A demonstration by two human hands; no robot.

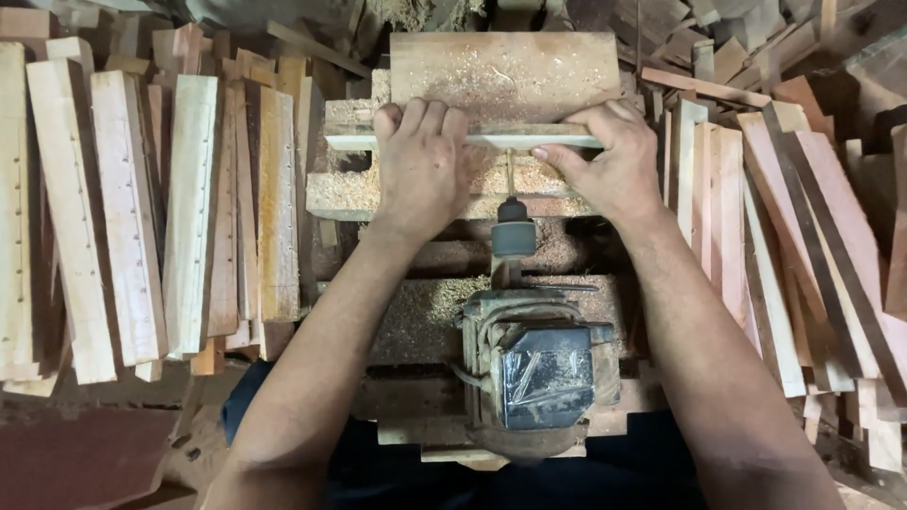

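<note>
Hands clamp pale wooden slat (472, 140) crosswise on sawdust-covered bench (416, 194): left hand (420, 161) grips left half, right hand (614, 156) pinches right end. Horizontal drill bit (509, 175) meets slat edge between them, driven by motor (539, 364). Judgement: keep slat square to bit, press evenly, fingers well apart from chuck (513, 231). Drilled slats (132, 217) stacked left.

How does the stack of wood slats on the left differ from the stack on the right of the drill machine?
The left stack is mostly pale slats, several showing rows of small holes along an edge; the right stack shows no holes that I can see. The right stack has more reddish and dark-striped pieces and fans out diagonally, while the left stack lies nearly parallel. Both are long, narrow slats lying beside the sawdust-covered bench.
</note>
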